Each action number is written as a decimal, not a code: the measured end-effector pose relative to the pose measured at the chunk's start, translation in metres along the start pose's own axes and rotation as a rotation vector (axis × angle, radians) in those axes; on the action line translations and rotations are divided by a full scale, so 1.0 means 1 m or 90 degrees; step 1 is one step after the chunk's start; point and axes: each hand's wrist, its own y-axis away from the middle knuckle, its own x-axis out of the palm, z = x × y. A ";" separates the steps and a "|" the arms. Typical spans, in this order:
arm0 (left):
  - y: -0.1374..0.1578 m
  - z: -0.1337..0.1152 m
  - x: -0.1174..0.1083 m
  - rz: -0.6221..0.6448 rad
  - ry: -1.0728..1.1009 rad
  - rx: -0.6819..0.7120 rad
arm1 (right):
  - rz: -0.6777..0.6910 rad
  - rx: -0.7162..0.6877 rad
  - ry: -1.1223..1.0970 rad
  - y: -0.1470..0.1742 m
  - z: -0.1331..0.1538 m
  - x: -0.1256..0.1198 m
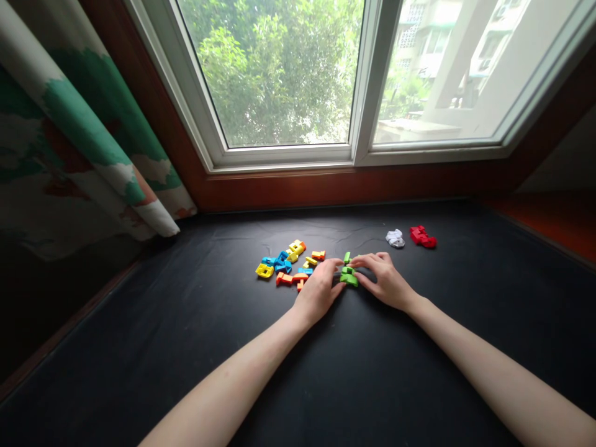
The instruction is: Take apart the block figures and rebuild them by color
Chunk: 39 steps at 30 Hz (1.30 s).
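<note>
Several small green plastic toy pieces lie close together on the black surface between my hands. From the left, my left hand reaches them, its fingers curved and the thumb tip touching the nearest piece. My right hand comes from the other side, with thumb and fingers bent around the green pieces' right edge. Its fingertips meet the green plastic, and part of a farther piece is hidden behind them. Just left of my left hand is a loose group of blue pieces, yellow pieces and orange pieces.
A white plastic cluster and a red plastic cluster sit at the back right of the black tabletop. Beyond the back edge is a window. A patterned curtain hangs at the left.
</note>
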 end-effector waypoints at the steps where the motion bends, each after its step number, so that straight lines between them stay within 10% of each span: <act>1: 0.000 0.000 0.000 0.002 -0.003 0.002 | -0.004 0.004 0.002 0.000 0.000 -0.001; 10: -0.003 -0.005 -0.003 0.049 -0.047 0.049 | -0.144 0.106 0.055 0.000 -0.020 0.002; 23: -0.006 -0.006 -0.004 0.051 -0.051 0.049 | -0.063 0.208 0.124 0.002 -0.027 0.009; 39: -0.008 -0.006 -0.005 0.029 -0.011 -0.011 | -0.114 0.091 -0.092 -0.003 -0.014 -0.004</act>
